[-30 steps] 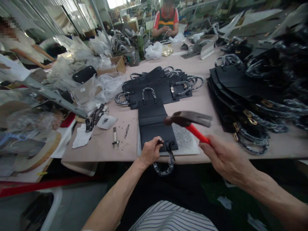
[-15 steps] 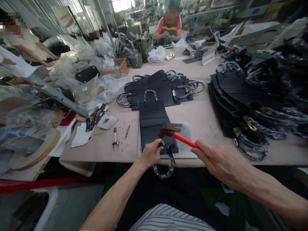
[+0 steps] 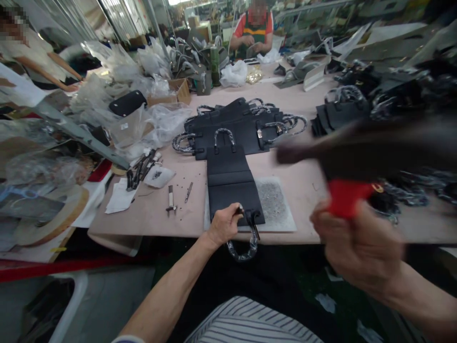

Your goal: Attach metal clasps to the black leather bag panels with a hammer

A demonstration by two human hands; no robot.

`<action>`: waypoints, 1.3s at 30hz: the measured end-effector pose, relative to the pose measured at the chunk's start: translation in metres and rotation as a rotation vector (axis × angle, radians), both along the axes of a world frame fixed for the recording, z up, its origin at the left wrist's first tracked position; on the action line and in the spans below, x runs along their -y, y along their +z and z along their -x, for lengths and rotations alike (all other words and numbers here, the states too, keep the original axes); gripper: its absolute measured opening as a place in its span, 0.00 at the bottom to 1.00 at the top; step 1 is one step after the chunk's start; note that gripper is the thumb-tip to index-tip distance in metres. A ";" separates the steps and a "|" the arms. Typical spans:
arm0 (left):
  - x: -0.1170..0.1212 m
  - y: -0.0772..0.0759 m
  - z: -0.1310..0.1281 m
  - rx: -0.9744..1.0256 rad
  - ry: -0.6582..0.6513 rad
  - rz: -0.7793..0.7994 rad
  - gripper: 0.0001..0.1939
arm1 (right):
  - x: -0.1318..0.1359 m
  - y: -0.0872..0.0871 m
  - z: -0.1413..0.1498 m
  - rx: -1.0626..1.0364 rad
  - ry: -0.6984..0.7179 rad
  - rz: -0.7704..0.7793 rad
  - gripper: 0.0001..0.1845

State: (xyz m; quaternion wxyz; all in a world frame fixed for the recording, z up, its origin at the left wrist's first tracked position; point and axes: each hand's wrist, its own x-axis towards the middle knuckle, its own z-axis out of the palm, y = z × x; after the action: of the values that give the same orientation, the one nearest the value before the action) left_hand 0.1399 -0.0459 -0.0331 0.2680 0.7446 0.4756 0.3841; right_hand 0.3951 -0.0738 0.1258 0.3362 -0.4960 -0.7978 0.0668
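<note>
My right hand grips a hammer by its red handle, raised high on the right, its dark head smeared by motion. My left hand is closed in a pinch at the near edge of a black bag piece; a small dark thing shows at the fingertips, too small to name. The bag piece lies unfolded on a speckled stone slab. One wrapped handle loop hangs over the table edge beside my left hand, and another loop lies at the far end.
More black bag pieces lie just beyond. Stacked bags stand on the right, partly hidden by the hammer. Left of the slab are a metal tool, a thin punch-like rod and plastic wrapping. A person sits across the table.
My right hand has lifted the hammer from just above the left hand, up and to the right, closer to the camera. My left hand and the bag piece stay nearly in place.
</note>
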 end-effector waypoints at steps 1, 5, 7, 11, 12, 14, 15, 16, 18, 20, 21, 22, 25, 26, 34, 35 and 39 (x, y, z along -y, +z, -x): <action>0.000 -0.001 0.000 -0.003 0.001 -0.002 0.10 | 0.000 -0.006 -0.001 0.091 0.062 0.048 0.17; 0.000 -0.001 0.001 -0.003 0.004 -0.009 0.10 | -0.007 -0.022 -0.011 0.389 0.121 0.315 0.19; 0.000 0.001 0.001 0.006 0.011 -0.002 0.09 | -0.013 -0.028 -0.020 0.331 0.031 0.415 0.20; 0.002 0.004 0.000 0.027 0.000 -0.011 0.08 | -0.025 -0.062 -0.047 0.030 -0.129 0.699 0.22; 0.002 0.004 0.000 0.027 0.000 -0.015 0.08 | -0.028 -0.076 -0.056 -0.047 -0.178 0.765 0.22; 0.003 0.004 -0.001 0.018 0.010 -0.017 0.07 | -0.033 -0.106 -0.073 -0.155 -0.275 0.857 0.21; 0.003 0.003 -0.002 0.013 0.020 -0.019 0.06 | -0.035 -0.119 -0.081 -0.157 -0.317 0.867 0.21; 0.002 0.003 -0.002 0.009 0.030 -0.022 0.06 | -0.037 -0.131 -0.087 -0.116 -0.352 0.849 0.20; 0.002 0.002 -0.003 -0.001 0.044 -0.028 0.06 | -0.039 -0.146 -0.092 0.035 -0.427 0.765 0.20; 0.001 0.002 -0.004 -0.012 0.052 -0.033 0.05 | -0.039 -0.148 -0.086 0.177 -0.490 0.639 0.19; 0.000 0.002 -0.004 -0.018 0.055 -0.031 0.05 | -0.039 -0.145 -0.078 0.221 -0.500 0.555 0.18; 0.000 0.002 -0.004 -0.023 0.056 -0.025 0.05 | -0.037 -0.141 -0.067 0.235 -0.476 0.462 0.18; 0.000 0.003 -0.003 -0.028 0.058 -0.001 0.06 | -0.028 -0.127 -0.025 0.157 -0.192 0.229 0.26; 0.000 0.003 -0.003 -0.027 0.059 0.005 0.06 | -0.024 -0.124 -0.011 0.120 -0.043 0.220 0.29; -0.021 0.017 -0.005 0.496 0.379 0.348 0.18 | 0.000 -0.146 0.046 0.237 0.383 0.291 0.47; -0.027 0.023 -0.004 0.617 0.429 0.390 0.21 | -0.001 -0.149 0.048 0.247 0.358 0.281 0.43; -0.040 0.048 0.015 0.554 0.485 0.375 0.25 | -0.006 -0.148 0.056 0.336 0.265 0.186 0.25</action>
State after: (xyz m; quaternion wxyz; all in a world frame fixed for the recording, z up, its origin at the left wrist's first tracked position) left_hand 0.1252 -0.0060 0.0150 0.4186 0.4175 0.6090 0.5287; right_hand 0.3389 -0.0680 -0.0223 0.1401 -0.4197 -0.8912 0.1000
